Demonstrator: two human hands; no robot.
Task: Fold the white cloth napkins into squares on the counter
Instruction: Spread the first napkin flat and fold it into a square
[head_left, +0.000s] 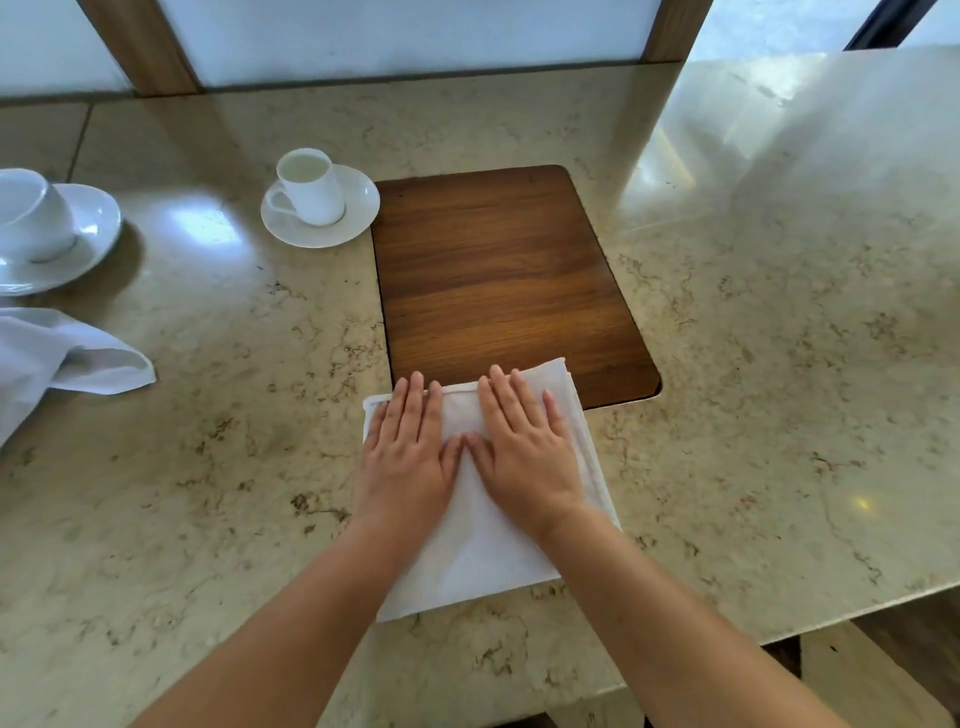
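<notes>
Head view looks straight down on both hands, flat and side by side on the folded napkin (483, 545), thumbs touching in the middle. Left hand (408, 457) has its fingers straight and spread lightly, pressing the left half; right hand (524, 457) does the same on the right, nothing pinched by either. That napkin lies near the front of the marble tabletop (753, 364), its far edge just overlapping the wooden inset panel (498, 275). It reads as a smoothing step, and the way to do it well is to sweep the palms outward from the centre toward the edges, keeping the layers lined up at the corners so the square stays true. A second, unfolded napkin (57, 353) waits far left, near two cups on saucers (319, 205).
</notes>
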